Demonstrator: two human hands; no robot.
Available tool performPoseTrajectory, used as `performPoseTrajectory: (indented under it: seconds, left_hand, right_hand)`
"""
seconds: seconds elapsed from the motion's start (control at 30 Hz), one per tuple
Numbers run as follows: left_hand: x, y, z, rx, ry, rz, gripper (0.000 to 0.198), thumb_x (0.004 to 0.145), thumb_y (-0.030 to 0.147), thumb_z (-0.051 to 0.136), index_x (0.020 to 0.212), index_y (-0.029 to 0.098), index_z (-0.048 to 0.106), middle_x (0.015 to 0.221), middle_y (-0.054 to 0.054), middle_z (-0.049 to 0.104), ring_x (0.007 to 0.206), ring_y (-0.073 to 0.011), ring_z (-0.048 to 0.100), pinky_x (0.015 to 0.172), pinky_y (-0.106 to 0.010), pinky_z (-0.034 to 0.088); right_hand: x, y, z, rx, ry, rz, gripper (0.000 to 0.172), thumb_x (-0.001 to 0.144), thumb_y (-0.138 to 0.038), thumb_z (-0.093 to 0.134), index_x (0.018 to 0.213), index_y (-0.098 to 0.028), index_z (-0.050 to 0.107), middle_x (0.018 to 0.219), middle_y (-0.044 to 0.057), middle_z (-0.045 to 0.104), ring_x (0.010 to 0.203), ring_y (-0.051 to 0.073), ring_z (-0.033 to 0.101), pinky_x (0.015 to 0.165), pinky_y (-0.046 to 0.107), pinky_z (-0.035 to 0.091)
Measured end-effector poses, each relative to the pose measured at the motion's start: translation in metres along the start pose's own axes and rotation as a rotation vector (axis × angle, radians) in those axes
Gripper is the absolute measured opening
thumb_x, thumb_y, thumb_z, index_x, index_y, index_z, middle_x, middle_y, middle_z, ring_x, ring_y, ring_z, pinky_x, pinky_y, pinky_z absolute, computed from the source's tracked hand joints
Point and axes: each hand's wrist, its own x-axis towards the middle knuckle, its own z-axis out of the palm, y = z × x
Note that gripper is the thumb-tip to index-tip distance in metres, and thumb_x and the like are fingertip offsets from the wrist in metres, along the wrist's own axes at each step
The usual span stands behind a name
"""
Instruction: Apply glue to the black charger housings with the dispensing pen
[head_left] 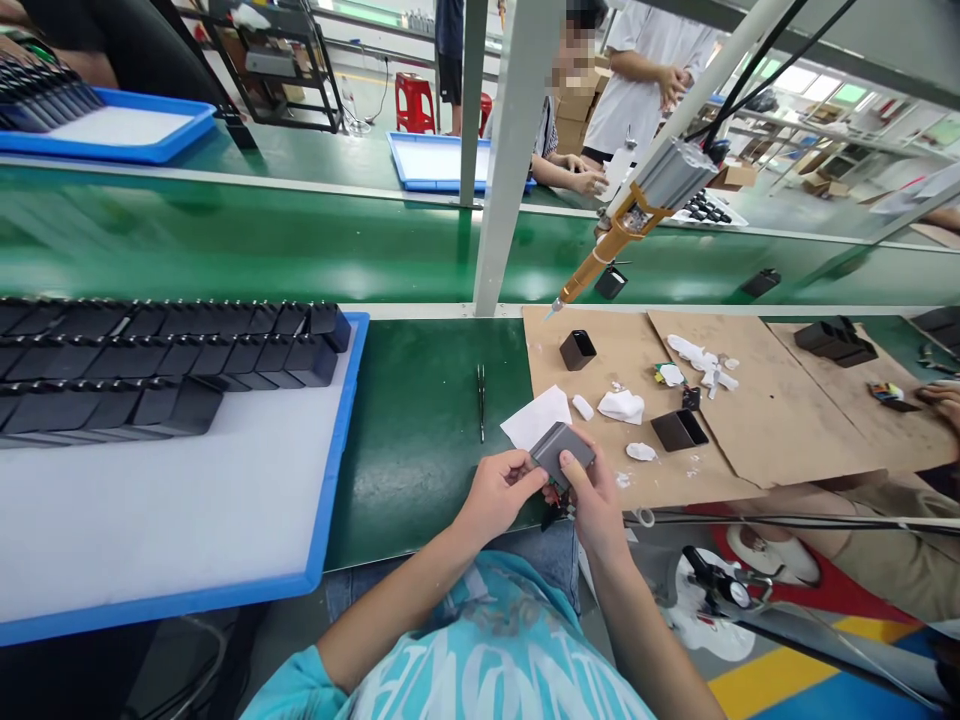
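Both hands hold a dark grey box-shaped housing (561, 452) above the table's front edge. My left hand (499, 492) is closed, pinching its lower left corner between thumb and fingers. On the other side my right hand (596, 492) wraps round it, thumb on the broad face. Small coloured parts, perhaps a circuit board with wires, show beneath the housing, mostly hidden by the fingers. A sheet of white paper (538, 418) lies just behind the housing. Tweezers (481, 402) rest on the green table, to the left of the paper.
At left stands a blue-rimmed tray (341, 440) with rows of black housings (255, 360). A dispensing gun (600, 262) hangs over the cardboard (600, 325). Open black cases (679, 430) and white scraps (621, 405) lie there. Another person's hand (943, 398) is at far right.
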Motion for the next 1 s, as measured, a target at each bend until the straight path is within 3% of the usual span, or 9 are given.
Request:
performPoseTrajectory:
  seconds: [0.2, 0.3, 0.4, 0.6, 0.77, 0.87, 1.0]
  left_hand:
    - [-0.001, -0.001, 0.000, 0.029, 0.013, 0.015, 0.034, 0.078, 0.044, 0.064, 0.059, 0.016, 0.057, 0.052, 0.002, 0.054, 0.044, -0.0075, 0.043, 0.046, -0.020, 0.032]
    - [-0.003, -0.003, -0.002, 0.090, 0.053, 0.074, 0.032, 0.084, 0.042, 0.061, 0.066, 0.016, 0.061, 0.055, 0.003, 0.054, 0.046, -0.0078, 0.044, 0.048, -0.020, 0.034]
    - [-0.005, -0.004, -0.003, 0.166, 0.100, 0.148, 0.029, 0.087, 0.040, 0.060, 0.070, 0.016, 0.064, 0.060, 0.002, 0.055, 0.051, -0.0089, 0.047, 0.052, -0.021, 0.037]
    - [-0.004, -0.006, -0.005, 0.134, 0.093, 0.166, 0.034, 0.088, 0.045, 0.059, 0.074, 0.015, 0.066, 0.065, 0.000, 0.059, 0.052, -0.0091, 0.048, 0.053, -0.021, 0.039]
    - [-0.004, -0.005, -0.006, 0.112, 0.081, 0.104, 0.034, 0.088, 0.047, 0.058, 0.077, 0.016, 0.065, 0.059, 0.002, 0.054, 0.051, -0.0098, 0.048, 0.052, -0.021, 0.039]
    - [-0.004, -0.004, -0.005, 0.258, 0.085, 0.141, 0.029, 0.091, 0.042, 0.055, 0.080, 0.017, 0.066, 0.067, -0.001, 0.062, 0.059, -0.0123, 0.053, 0.058, -0.024, 0.043]
    - [-0.004, -0.006, -0.002, 0.630, -0.021, 0.367, 0.018, 0.094, 0.030, 0.053, 0.093, 0.020, 0.069, 0.094, -0.005, 0.072, 0.091, -0.0204, 0.062, 0.086, -0.034, 0.048]
  right_hand:
    - [-0.001, 0.001, 0.005, 0.116, 0.084, 0.004, 0.042, 0.076, -0.037, 0.073, 0.115, -0.027, 0.063, 0.098, 0.000, 0.069, 0.065, 0.010, 0.059, 0.049, 0.020, 0.048]
    - [0.008, -0.008, -0.001, 0.257, 0.146, 0.087, 0.029, 0.073, -0.041, 0.074, 0.092, -0.021, 0.066, 0.068, -0.002, 0.067, 0.050, 0.009, 0.055, 0.042, 0.019, 0.043]
    - [0.016, -0.026, -0.010, 0.330, 0.155, 0.123, 0.036, 0.072, -0.054, 0.070, 0.073, -0.018, 0.062, 0.051, -0.003, 0.058, 0.039, 0.008, 0.048, 0.036, 0.018, 0.039]
    - [0.009, -0.051, -0.009, 0.523, -0.114, 0.271, 0.034, 0.070, -0.050, 0.072, 0.072, -0.017, 0.062, 0.060, -0.003, 0.060, 0.038, 0.004, 0.043, 0.033, 0.015, 0.035]
    - [0.006, -0.046, -0.004, 0.508, -0.108, 0.273, 0.030, 0.079, -0.050, 0.064, 0.083, -0.021, 0.063, 0.067, -0.003, 0.060, 0.041, 0.005, 0.039, 0.035, 0.016, 0.035]
    - [0.006, -0.043, -0.006, 0.434, -0.071, 0.271, 0.032, 0.081, -0.053, 0.060, 0.081, -0.021, 0.064, 0.071, -0.002, 0.061, 0.041, 0.006, 0.036, 0.034, 0.019, 0.033]
    - [0.003, -0.040, -0.010, 0.367, -0.102, 0.272, 0.036, 0.081, -0.057, 0.057, 0.079, -0.021, 0.062, 0.068, -0.002, 0.057, 0.039, 0.005, 0.029, 0.032, 0.019, 0.028]
